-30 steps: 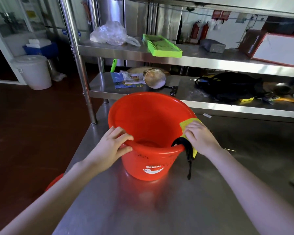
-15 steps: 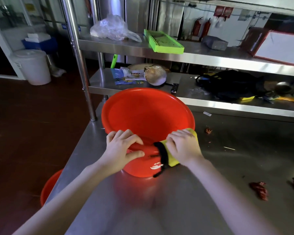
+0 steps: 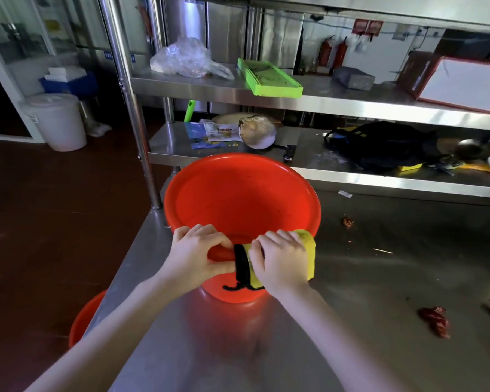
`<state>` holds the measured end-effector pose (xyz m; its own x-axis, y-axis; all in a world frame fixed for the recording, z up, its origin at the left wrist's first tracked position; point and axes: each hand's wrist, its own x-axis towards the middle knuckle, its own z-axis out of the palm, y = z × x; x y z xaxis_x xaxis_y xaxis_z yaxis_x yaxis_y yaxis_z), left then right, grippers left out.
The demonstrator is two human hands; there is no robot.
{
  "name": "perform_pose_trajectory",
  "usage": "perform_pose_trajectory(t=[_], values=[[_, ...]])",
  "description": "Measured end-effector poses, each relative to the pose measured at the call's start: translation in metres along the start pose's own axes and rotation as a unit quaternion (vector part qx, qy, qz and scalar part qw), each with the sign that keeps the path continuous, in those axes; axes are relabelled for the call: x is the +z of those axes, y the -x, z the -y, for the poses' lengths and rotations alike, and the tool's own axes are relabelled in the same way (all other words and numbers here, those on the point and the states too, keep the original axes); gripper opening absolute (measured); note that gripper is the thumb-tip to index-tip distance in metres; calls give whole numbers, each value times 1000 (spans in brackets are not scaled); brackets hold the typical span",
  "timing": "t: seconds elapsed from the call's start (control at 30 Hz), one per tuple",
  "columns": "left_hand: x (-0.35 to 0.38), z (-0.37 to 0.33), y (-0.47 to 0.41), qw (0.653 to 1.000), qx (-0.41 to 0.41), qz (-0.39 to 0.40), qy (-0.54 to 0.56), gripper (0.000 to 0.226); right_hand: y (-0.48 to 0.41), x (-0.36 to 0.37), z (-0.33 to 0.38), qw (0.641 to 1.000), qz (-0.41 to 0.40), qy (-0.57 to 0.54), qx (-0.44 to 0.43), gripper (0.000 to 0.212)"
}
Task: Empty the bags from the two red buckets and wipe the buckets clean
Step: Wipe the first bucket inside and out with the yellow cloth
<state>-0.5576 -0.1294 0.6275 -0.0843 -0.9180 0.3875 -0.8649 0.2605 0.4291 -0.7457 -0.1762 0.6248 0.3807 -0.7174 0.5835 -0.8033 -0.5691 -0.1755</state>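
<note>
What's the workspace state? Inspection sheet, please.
Surface: steel table, bucket standing near its left edge.
Job's things: red bucket, no bag seen inside; second red bucket on the floor, partly hidden; yellow cloth draped over the near rim.
Clutter: red scraps on the table's right side.
Grippers: left hand grips the rim; right hand holds the cloth on it.
Cables: nothing seen.
Surroundings: shelves with green tray, plastic bag, black bag; white bin.

Dim, wide-angle-warped view; glare streaks the steel shelf edges (image 3: 309,104), corners shadowed.
</note>
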Motion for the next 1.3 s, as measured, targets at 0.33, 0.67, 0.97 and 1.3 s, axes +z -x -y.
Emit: perform_pose_trajectory(t=[0.33, 0.67, 0.97, 1.3], values=[[-36, 46, 3, 993, 53, 55, -95, 33, -47, -21, -127, 984, 168, -24, -45, 33], [-6, 15, 13, 999, 25, 0, -38, 29, -3, -8, 18, 994, 88, 66, 22, 46], [0, 2, 21, 1000, 4, -30, -7, 27, -43, -31, -89, 974, 209, -26, -84, 40], [7, -9, 23, 996, -25, -86, -20, 33, -14, -9, 16, 988, 131, 67, -38, 55]])
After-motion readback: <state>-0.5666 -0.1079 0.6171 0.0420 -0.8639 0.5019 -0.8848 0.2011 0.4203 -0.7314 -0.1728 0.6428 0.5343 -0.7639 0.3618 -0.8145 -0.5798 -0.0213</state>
